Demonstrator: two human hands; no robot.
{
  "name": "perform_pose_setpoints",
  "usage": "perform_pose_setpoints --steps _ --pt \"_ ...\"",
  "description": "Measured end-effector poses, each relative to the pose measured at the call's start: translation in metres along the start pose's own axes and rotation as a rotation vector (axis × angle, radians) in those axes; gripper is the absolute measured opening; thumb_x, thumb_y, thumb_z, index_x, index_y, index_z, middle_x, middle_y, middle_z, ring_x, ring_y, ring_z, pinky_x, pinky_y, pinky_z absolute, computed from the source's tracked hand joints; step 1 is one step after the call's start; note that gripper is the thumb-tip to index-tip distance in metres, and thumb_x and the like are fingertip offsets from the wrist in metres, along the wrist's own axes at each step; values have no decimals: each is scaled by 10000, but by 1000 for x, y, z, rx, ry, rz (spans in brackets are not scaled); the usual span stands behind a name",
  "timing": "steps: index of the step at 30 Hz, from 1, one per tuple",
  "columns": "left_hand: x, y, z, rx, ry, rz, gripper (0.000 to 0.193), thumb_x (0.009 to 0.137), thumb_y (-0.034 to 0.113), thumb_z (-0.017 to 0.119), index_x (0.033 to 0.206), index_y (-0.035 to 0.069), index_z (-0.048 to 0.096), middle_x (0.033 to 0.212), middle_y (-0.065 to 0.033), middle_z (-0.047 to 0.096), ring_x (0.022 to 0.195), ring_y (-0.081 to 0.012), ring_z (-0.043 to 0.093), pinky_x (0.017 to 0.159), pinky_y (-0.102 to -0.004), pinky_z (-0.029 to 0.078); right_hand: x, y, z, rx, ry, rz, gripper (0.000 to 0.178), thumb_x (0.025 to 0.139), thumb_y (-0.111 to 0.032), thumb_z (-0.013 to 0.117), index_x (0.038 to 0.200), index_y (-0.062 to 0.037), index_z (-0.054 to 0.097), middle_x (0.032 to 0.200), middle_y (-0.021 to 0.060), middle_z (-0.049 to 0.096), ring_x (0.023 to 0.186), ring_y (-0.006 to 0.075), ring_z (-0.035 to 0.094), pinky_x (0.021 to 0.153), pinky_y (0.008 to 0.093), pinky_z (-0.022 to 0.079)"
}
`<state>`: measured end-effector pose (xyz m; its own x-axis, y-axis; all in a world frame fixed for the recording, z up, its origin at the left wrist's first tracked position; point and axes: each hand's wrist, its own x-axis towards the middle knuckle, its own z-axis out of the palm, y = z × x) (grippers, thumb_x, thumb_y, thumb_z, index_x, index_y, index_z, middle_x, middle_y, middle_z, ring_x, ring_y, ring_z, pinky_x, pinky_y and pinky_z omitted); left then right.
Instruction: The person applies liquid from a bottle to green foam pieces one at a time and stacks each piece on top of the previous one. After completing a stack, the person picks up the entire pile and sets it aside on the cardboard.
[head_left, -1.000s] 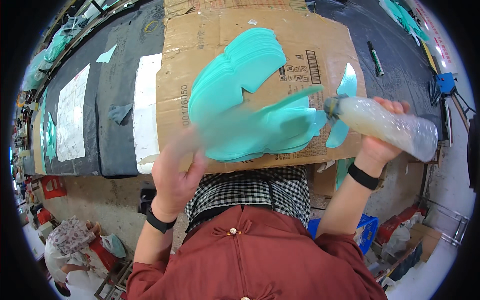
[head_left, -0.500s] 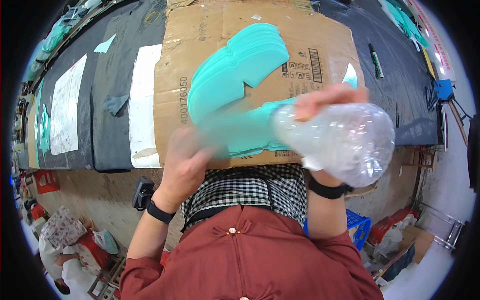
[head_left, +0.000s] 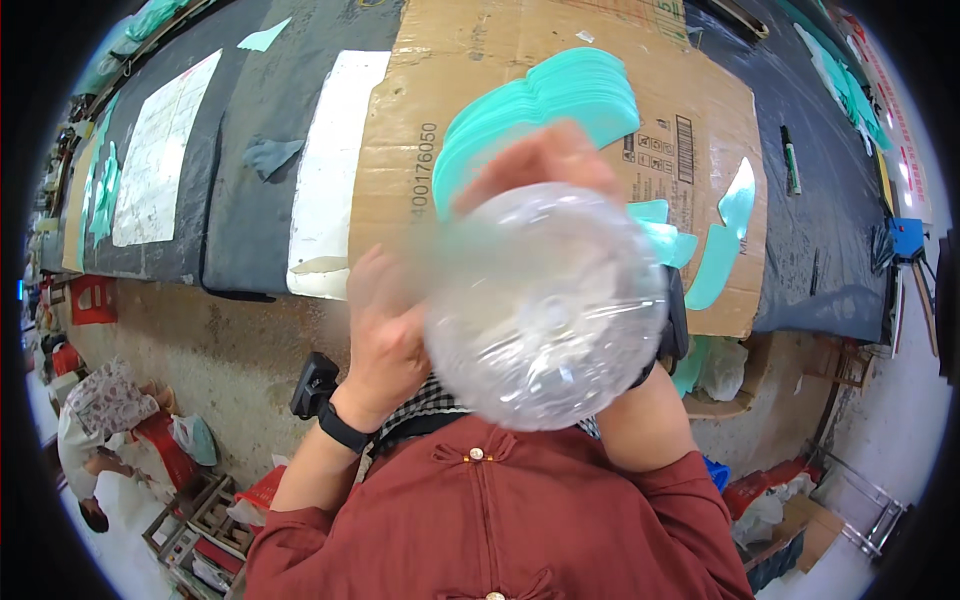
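Note:
A clear plastic bottle (head_left: 545, 310) is lifted close to the camera with its crumpled base facing me, and it fills the middle of the view. My right hand (head_left: 548, 158) grips it from behind, fingers showing over its top edge. Blurred, my left hand (head_left: 385, 335) sits against the bottle's left side with its fingers curled; whether it grips anything is unclear. Behind the bottle a stack of teal cut shapes (head_left: 560, 100) lies on a flattened cardboard sheet (head_left: 400, 130). Loose teal pieces (head_left: 725, 235) lie to the right on the cardboard.
The cardboard rests on a long dark table (head_left: 830, 200) with white paper sheets (head_left: 160, 150) at the left and a marker pen (head_left: 789, 160) at the right. A person (head_left: 95, 420) crouches on the floor at lower left among crates (head_left: 200, 530).
My right hand has brought the bottle from the right up toward the camera, turning its base to me. My left hand has come off the teal pieces and up beside the bottle.

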<state>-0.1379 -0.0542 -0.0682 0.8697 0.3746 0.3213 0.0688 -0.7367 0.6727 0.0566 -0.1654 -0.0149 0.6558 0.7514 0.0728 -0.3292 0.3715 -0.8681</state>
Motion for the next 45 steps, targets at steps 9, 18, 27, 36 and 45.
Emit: perform_pose_setpoints --steps 9,18,27,36,45 --pt "-24 12 -17 159 135 -117 315 736 -89 634 978 77 749 1075 -133 664 1049 -373 591 901 -452 458 6 1 9 174 -101 -7 252 1037 -262 517 1126 -28 538 1081 138 625 897 203 660 773 335 575" --pt "-34 19 -18 227 175 -99 319 751 -97 650 1000 78 746 1022 -129 658 963 -354 608 845 -431 479 -22 -28 -12 29 -80 -7 390 956 -413 609 1025 -31 575 788 78 614 721 174 604 693 306 508" --pt "-26 40 -4 260 90 -48 275 776 -69 711 999 87 750 1042 -71 626 1043 -300 566 915 -406 457 -42 -54 -120 -227 90 -518 512 830 -226 782 1216 17 548 1007 144 616 877 257 625 805 430 521" --pt "-9 40 15 271 1 13 329 821 -34 685 1113 106 742 1105 -84 650 1082 -311 568 982 -436 432 -50 -31 -132 -871 339 -724 662 796 -266 830 1321 -10 519 1198 142 584 935 276 627 809 458 536" --pt "-17 15 20 205 -44 -14 381 789 -27 667 1130 125 737 1031 -100 644 1014 -351 565 904 -446 434 0 5 -3 -26 -16 -374 372 828 -18 692 1193 11 623 1133 161 659 928 286 672 840 380 546"
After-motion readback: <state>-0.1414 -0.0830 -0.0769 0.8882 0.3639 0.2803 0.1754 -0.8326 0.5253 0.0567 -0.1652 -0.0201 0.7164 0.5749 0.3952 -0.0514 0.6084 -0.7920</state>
